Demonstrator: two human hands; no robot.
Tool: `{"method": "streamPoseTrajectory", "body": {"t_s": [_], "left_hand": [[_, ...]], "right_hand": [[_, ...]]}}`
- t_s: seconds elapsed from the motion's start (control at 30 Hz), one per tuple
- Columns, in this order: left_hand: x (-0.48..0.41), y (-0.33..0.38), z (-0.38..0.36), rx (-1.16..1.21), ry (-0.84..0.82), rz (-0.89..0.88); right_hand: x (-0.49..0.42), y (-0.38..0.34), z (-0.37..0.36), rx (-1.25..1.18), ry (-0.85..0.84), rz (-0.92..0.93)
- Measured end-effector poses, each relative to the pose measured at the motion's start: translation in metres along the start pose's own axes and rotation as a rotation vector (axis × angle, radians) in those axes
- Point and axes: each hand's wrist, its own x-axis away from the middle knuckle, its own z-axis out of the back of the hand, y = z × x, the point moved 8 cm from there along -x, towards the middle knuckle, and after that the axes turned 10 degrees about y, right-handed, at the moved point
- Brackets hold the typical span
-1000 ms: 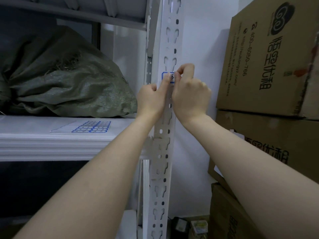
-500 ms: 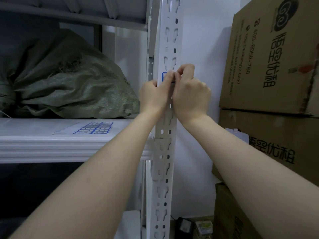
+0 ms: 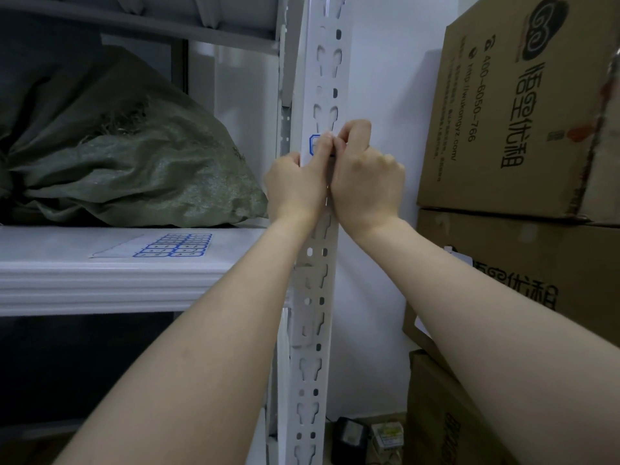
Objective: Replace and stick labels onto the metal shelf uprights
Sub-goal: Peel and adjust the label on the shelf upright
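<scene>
While both fists crowd the white upright (image 3: pixel 318 263), the blue-bordered label (image 3: pixel 314 144) sits on its face, mostly hidden under the left hand (image 3: pixel 295 186) whose grip pinches it against the fingertips of the curled right hand (image 3: pixel 367 182), left edge exposed.

A white metal shelf (image 3: pixel 110 283) runs in from the left and meets a white slotted upright (image 3: pixel 315 297) at its right end. On the shelf board lies a bulky green woven sack (image 3: pixel 134 162), slumped against the back, and in front of it a flat sheet of blue-bordered labels (image 3: pixel 174 246) near the board's front edge. A second shelf board (image 3: pixel 141 18) spans above the sack.
</scene>
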Motion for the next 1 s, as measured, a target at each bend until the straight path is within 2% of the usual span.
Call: {"method": "streamPoseTrajectory", "body": {"t_s": [0.3, 0.57, 1.0], "left_hand": [[-0.0012, -0.0034, 0.0006, 0.021, 0.007, 0.033], [-0.0028, -0.0047, -0.0008, 0.034, 0.005, 0.024], [-0.0014, -0.0037, 0.0006, 0.004, 0.019, 0.018]], "right_hand": [[0.0065, 0.0013, 0.0035, -0.071, 0.015, -0.040], [0.0042, -0.0002, 0.0064, -0.013, 0.038, -0.007], [0.0072, 0.0006, 0.0041, -0.056, -0.016, -0.024]]}}
